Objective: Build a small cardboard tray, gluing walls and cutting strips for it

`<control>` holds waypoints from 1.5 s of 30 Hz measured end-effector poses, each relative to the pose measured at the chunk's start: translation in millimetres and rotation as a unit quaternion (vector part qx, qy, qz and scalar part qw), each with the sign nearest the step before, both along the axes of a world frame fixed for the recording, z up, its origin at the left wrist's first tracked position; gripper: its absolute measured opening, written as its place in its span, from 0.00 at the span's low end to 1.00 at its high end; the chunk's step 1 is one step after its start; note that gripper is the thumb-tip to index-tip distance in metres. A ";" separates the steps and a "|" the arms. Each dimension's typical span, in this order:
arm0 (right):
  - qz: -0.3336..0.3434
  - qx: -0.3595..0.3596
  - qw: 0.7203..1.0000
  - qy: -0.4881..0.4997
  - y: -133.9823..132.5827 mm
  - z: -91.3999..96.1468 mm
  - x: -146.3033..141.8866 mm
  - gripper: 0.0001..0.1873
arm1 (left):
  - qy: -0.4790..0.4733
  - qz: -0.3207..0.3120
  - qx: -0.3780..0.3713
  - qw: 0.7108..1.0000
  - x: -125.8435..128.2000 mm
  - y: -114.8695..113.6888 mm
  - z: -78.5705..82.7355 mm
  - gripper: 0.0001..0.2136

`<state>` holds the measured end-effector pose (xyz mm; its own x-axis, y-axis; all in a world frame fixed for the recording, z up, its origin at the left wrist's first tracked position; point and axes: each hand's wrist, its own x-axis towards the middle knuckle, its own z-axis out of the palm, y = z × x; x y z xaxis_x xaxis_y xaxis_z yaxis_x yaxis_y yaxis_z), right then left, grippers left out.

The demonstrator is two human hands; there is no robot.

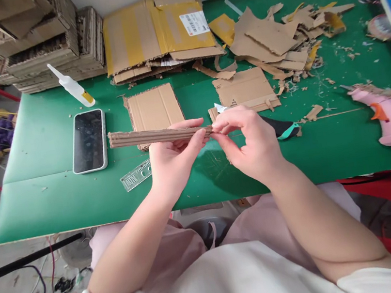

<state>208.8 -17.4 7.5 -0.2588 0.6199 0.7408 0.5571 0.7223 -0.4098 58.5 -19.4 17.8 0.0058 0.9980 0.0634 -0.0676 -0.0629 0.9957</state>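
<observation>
A long, narrow strip of corrugated cardboard [142,136] lies level above the table, pointing to the left. My left hand [177,156] is closed around its right part, thumb in front and fingers behind. At the strip's right end, my right hand [248,138] pinches with thumb and forefinger. Behind my right hand is a utility knife [283,127] with a black and teal handle, partly hidden. A square cardboard piece [154,106] lies just behind the strip, and another cardboard piece [246,90] sits farther right. Under my left wrist a clear ruler [136,176] shows in part.
On the green table [49,197] lie a phone [88,140], a white glue bottle [72,86], and a pink glue gun [383,113]. Stacked cardboard [46,56], a flattened taped box [134,33] and torn scraps [271,37] occupy the back.
</observation>
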 end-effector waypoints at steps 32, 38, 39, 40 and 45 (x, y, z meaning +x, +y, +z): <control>-0.051 -0.111 0.992 0.022 -1.3 5.9 -0.4 0.05 | 0.050 -0.050 0.018 0.997 -9.9 10.3 -4.5 0.21; -0.061 -0.145 0.986 0.047 -3.1 5.4 -5.9 0.05 | 0.071 -0.042 0.035 0.996 -9.1 8.6 -6.0 0.27; -0.064 -0.148 0.985 0.055 -3.2 5.1 -6.6 0.05 | 0.074 -0.045 0.034 0.996 -8.9 7.9 -5.4 0.29; -0.067 -0.151 0.984 0.061 -3.4 4.7 -7.3 0.05 | 0.075 -0.047 0.033 0.996 -8.5 7.1 -5.0 0.30; -0.087 -0.133 0.985 0.069 -4.5 1.0 -11.4 0.05 | 0.082 -0.027 0.054 0.995 -2.6 3.2 -8.0 0.29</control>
